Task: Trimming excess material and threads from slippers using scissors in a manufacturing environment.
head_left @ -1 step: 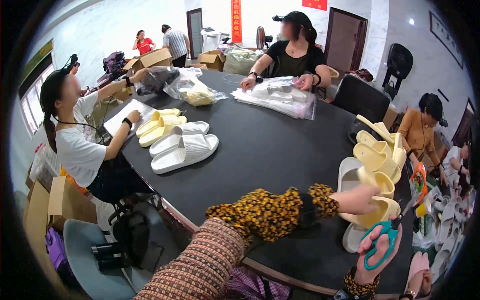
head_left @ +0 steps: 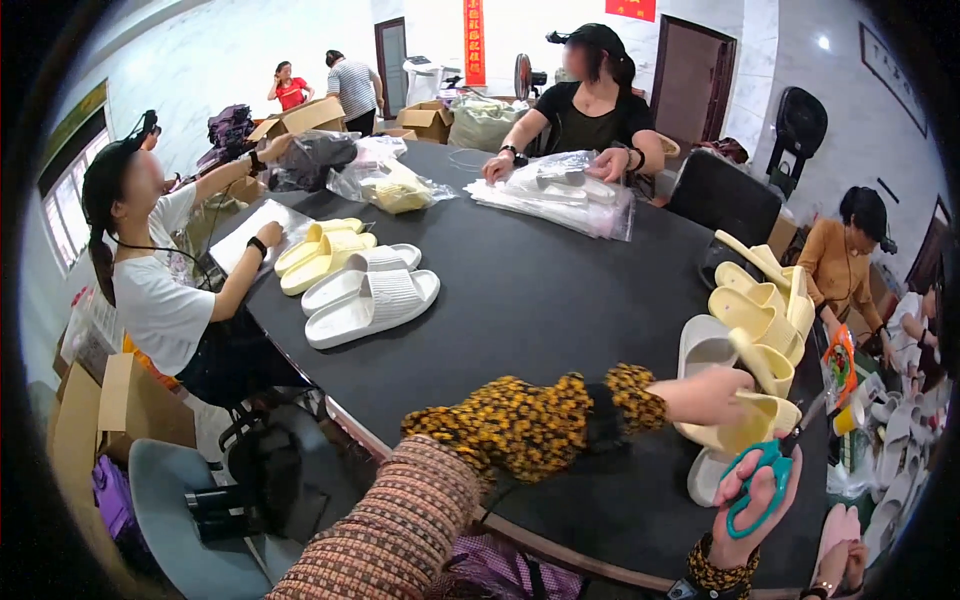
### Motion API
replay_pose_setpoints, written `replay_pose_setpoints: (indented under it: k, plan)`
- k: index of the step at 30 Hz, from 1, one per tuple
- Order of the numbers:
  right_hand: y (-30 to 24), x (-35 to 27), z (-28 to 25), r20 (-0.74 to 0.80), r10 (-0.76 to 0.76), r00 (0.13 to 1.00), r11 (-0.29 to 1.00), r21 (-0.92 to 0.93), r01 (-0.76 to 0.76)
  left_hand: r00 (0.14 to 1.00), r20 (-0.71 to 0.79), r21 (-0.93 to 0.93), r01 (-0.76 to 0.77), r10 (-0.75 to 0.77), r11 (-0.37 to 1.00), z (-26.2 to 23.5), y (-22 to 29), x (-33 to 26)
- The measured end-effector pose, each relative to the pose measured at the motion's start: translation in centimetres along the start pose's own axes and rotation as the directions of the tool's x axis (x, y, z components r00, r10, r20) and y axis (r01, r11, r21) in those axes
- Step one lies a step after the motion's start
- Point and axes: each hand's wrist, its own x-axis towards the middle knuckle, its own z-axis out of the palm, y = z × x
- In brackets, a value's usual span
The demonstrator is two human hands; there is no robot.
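Note:
My left hand [head_left: 708,396] reaches across the table's right side, its fingers closed at the edge of a yellow slide slipper [head_left: 745,425]. Another yellow slipper [head_left: 765,365] stands tilted just beyond the fingertips. My right hand [head_left: 757,500] holds scissors with teal handles [head_left: 765,490], fingers through the loops and the blades pointing up to the right, close beside the slippers. A light grey slipper [head_left: 705,345] lies partly under the yellow ones. Farther back in the row are more yellow slippers [head_left: 750,312], overlapping one another.
On the dark table [head_left: 540,300], white slippers [head_left: 375,308] and yellow slippers [head_left: 335,258] lie at left. A person opposite handles clear plastic bags [head_left: 560,195]; another person at left reaches toward bagged slippers [head_left: 395,188]. Beyond the right edge are more slippers [head_left: 890,450]. A chair [head_left: 190,510] stands lower left.
My left hand has shifted slightly left. The tilted yellow slipper beyond it shows more clearly now. The scissors stay in my right hand, almost unmoved.

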Motion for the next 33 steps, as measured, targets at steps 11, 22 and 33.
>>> replay_pose_setpoints:
  k: [11,22,33]
  plan:
    - [4.9,0.9,2.0,0.307,0.426,0.851,0.896,-0.271,-0.351,0.697,-0.62,0.285,0.627,-0.359,0.725,-26.3,-2.4,-21.7]
    - [7.4,1.2,6.0,0.443,0.579,0.684,0.802,-0.46,-0.382,0.557,-0.616,0.491,0.824,-0.557,0.282,-37.9,-4.5,-43.5]
    - [11.6,2.6,4.5,0.246,0.653,0.717,0.751,-0.334,-0.57,0.659,-0.612,0.535,0.752,-0.437,0.384,-35.3,-10.6,-35.2]
